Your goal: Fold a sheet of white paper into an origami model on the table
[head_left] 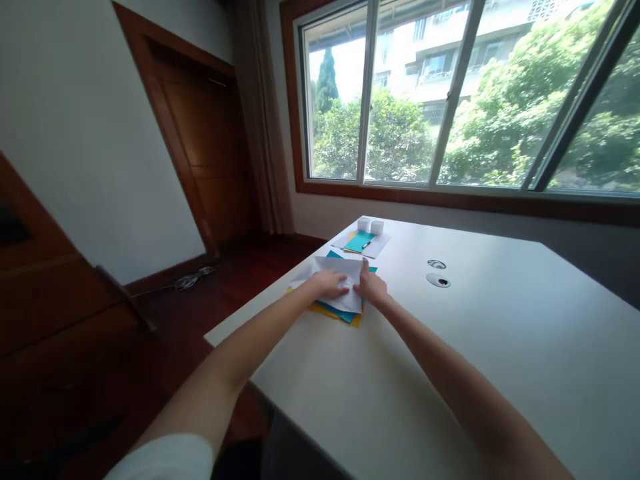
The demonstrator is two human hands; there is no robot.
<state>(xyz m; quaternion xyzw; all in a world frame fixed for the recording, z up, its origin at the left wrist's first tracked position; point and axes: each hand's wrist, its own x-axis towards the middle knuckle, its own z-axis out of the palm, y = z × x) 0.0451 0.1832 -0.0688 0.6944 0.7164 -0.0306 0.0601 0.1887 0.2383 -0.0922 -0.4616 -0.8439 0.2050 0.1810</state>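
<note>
A white sheet of paper lies partly folded on a stack of teal and yellow sheets near the left edge of the white table. My left hand rests flat on the white sheet, fingers stretched toward the right. My right hand presses on the sheet's right side, one finger pointing up along its edge. Both hands touch the paper, close together.
Farther back lie another white sheet with a teal sheet and a pen on it, and two small white boxes. Two round cable ports sit in the tabletop. A window is behind; a wooden door and cables are on the left.
</note>
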